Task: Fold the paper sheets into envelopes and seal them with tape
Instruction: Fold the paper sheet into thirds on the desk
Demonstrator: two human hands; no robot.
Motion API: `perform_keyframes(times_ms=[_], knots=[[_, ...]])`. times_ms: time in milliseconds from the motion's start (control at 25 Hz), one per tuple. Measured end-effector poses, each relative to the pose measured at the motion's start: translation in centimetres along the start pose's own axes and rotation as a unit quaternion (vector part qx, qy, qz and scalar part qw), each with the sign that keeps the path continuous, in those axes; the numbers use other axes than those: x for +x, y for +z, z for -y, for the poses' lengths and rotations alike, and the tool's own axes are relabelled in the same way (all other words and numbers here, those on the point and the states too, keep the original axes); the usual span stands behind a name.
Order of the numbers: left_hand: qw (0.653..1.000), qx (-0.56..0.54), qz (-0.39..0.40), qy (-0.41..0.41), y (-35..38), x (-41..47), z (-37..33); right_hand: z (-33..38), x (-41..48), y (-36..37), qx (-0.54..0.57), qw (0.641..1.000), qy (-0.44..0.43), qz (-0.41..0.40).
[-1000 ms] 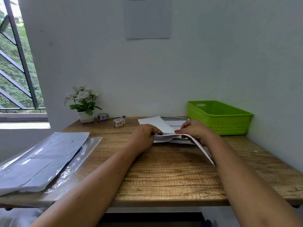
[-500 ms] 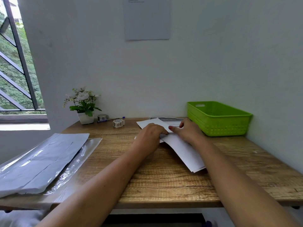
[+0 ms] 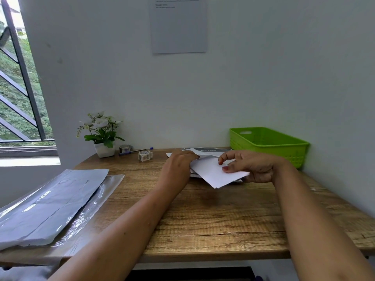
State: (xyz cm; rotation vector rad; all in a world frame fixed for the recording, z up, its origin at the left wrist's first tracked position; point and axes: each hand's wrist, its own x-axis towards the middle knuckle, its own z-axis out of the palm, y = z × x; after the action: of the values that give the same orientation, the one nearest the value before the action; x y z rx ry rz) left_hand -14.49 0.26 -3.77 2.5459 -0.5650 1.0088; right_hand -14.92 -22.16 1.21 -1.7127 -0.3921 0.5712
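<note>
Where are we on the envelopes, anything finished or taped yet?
Nothing looks finished: I see no envelope in the green basket, though its floor is partly hidden. In hand: the left hand and right hand hold a folded white sheet above the printed stack, mid-fold. Left: finishing the folds and sealing; the tape roll sits untouched near the flower pot.

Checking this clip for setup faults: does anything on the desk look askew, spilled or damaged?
Nothing is spilled or visibly damaged. The only oddity: the plastic-wrapped paper pack at the desk's left end lies askew and overhangs the edge. The sheet is tilted, but both hands, left and right, hold it mid-fold.
</note>
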Motion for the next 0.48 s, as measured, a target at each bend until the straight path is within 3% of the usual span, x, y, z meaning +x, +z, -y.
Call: perform_keyframes(times_ms=[160, 320, 400, 480], knots=[[0.999, 0.015, 0.01, 0.037, -0.3, -0.2, -0.6, -0.9, 2.9, 2.2, -0.082, 0.97, -0.063, -0.22], [1.0, 0.017, 0.01, 0.001, -0.6, -0.3, -0.3, -1.7, 5.1, 3.5, -0.272, 0.875, -0.125, -0.381], [1.0, 0.007, 0.006, -0.013, -0.7, -0.2, -0.3, -1.2, 4.3, 2.8, -0.266, 0.891, -0.149, -0.336], [1.0, 0.011, 0.01, -0.013, -1.0, -0.1, -0.5, -0.6, 3.1, 2.8, -0.244, 0.934, -0.162, -0.206]])
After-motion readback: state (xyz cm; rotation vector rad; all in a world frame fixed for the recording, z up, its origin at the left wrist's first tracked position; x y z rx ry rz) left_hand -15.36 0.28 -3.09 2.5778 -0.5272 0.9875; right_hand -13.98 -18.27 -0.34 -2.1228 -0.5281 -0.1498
